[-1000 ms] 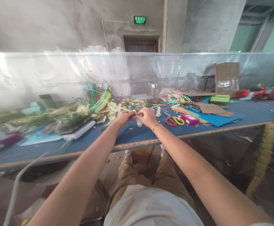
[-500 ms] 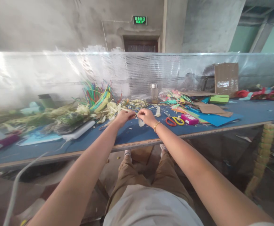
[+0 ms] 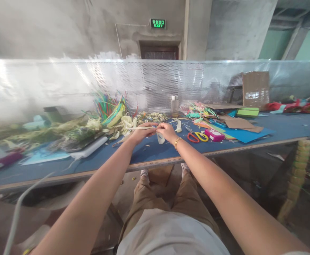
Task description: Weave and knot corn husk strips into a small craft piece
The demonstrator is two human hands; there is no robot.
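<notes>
My left hand (image 3: 143,132) and my right hand (image 3: 167,131) meet above the front of the blue tabletop, fingertips together. A thin pale strip (image 3: 141,128) lies across the fingers of my left hand, which are closed on it. My right hand is pinched, and a whitish petal-shaped piece (image 3: 160,138) hangs below its fingertips. Where the strip and the piece meet is hidden by the fingers. A cream curled husk-like piece (image 3: 127,122) lies just beyond my left hand. Another pale piece (image 3: 178,126) rests beyond my right hand.
Red-handled scissors (image 3: 193,137) and yellow-handled scissors (image 3: 202,136) lie right of my hands, beside a magenta box (image 3: 214,135). A lidded bottle (image 3: 174,106) stands behind. Colourful stems (image 3: 108,108) are heaped left, near a white device (image 3: 89,148) with a cable. Blue card (image 3: 250,133) lies right.
My left hand has turned and moved slightly right, its fingers now reaching to my right hand. The pale strip shows across it. The petal-shaped piece has shifted slightly; my right hand barely moved.
</notes>
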